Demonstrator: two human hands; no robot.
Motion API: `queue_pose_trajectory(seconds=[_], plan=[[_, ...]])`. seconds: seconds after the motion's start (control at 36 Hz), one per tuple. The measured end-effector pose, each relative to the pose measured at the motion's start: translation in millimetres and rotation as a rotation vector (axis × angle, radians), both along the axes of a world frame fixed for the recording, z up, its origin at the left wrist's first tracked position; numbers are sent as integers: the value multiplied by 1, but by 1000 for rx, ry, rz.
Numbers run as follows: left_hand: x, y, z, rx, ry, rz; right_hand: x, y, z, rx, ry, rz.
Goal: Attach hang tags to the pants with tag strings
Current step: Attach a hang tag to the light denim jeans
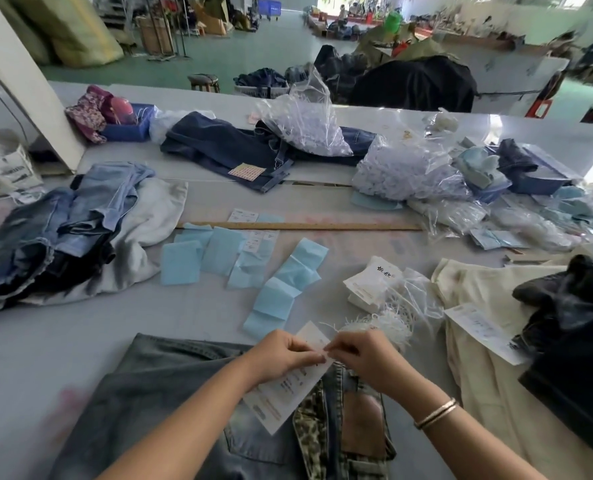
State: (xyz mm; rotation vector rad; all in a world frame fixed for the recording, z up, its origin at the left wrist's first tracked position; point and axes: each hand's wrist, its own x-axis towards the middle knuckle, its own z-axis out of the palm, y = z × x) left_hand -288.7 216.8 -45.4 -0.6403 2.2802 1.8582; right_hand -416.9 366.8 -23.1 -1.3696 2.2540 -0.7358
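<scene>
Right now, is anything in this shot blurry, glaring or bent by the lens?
Head view: both hands, left and right, and the tag are fairly sharp; the table smears at lower left; daylight blows out the far right edge; the wide lens bows the table's far edge and leans the post.

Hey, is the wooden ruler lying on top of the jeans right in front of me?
No, the ruler lies on the bare table farther back, apart from the jeans under both hands.
</scene>
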Motion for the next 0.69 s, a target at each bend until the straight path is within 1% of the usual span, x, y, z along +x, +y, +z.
queue_pose_trajectory(seconds=[0.08, 0.17, 0.22, 0.28, 0.5, 0.58, 0.69], plan=[[6, 2, 1, -20, 69, 39, -9, 10, 2, -156, -151, -182], [13, 2, 5, 18, 173, 74, -12, 14, 2, -232, -291, -292], [18, 2, 9, 154, 228, 47, -8, 14, 2, -257, -383, -295], [20, 3, 11, 226, 269, 21, -2, 11, 2, -252, -461, -279], [25, 7, 12, 255, 294, 7, 21, 10, 6, -254, -643, -166], [25, 8, 12, 218, 288, 4, 24, 10, 7, -252, -674, -156], [25, 9, 12, 219, 275, -15, 27, 10, 7, -281, -676, -177]])
